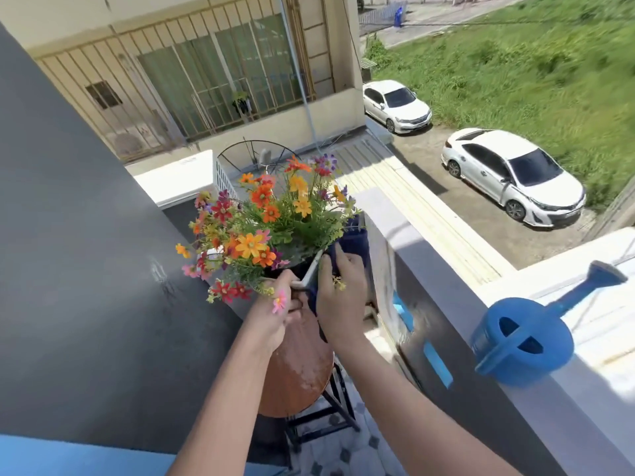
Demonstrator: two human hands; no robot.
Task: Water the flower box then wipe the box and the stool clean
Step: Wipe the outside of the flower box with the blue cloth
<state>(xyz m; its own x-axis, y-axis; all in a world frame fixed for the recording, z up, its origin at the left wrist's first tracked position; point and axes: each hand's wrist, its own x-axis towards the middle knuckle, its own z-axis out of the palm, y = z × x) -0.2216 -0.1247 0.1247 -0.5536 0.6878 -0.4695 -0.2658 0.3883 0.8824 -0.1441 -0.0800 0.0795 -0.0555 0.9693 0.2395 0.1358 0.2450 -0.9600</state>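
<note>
Watering looks done: watering can (522, 341) sitting on ledge (481, 389). Right hand (338, 300) pressing cloth (350, 243) on flower box (311, 273); left hand (275, 317) gripping box edge. Stool (299, 372) pending.

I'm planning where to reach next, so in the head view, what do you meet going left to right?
Dark wall → flowers → left hand → right hand → blue watering can on the ledge.

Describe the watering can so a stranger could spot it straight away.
Find the grey balcony wall on the right. The watering can sits on top of it, spout towards the street. It is the only bright blue plastic thing up there, well apart from the flower box.
</note>
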